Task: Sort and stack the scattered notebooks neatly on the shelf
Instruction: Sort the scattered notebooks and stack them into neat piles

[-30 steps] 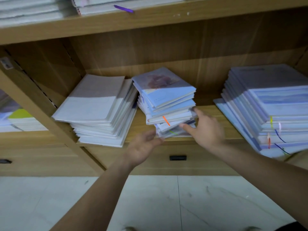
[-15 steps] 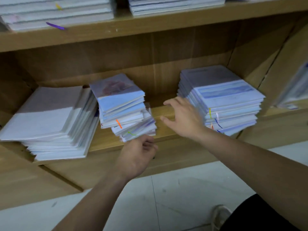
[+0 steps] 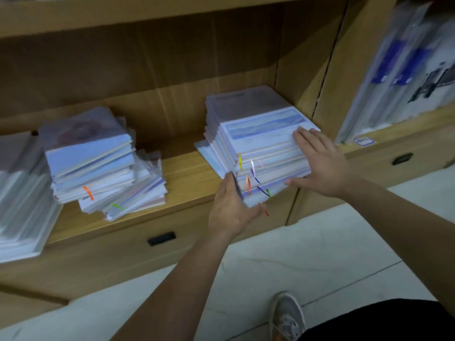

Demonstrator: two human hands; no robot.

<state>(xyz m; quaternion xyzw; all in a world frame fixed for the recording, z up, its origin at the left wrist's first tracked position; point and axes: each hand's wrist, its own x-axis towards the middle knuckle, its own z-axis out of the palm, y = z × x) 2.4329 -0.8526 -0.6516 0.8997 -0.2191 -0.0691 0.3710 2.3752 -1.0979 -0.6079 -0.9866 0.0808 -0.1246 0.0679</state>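
Both hands flat against the right stack of notebooks [image 3: 258, 134] on the shelf [image 3: 189, 173].

The left hand [image 3: 231, 207] lies with straight fingers along the stack's front left corner. The right hand [image 3: 322, 166] rests its spread, straight fingers on the top cover's right corner, thumb along the front edge lower down. Neither hand curls round anything. The notebooks are pale blue and white, and the top cover has a blue band. The lower ones fan out to the left, and the front corner overhangs the shelf edge. Yellow, white, blue, orange, green and red ribbon markers hang from the front. A crooked middle stack [image 3: 93, 158] sits well apart to the left.
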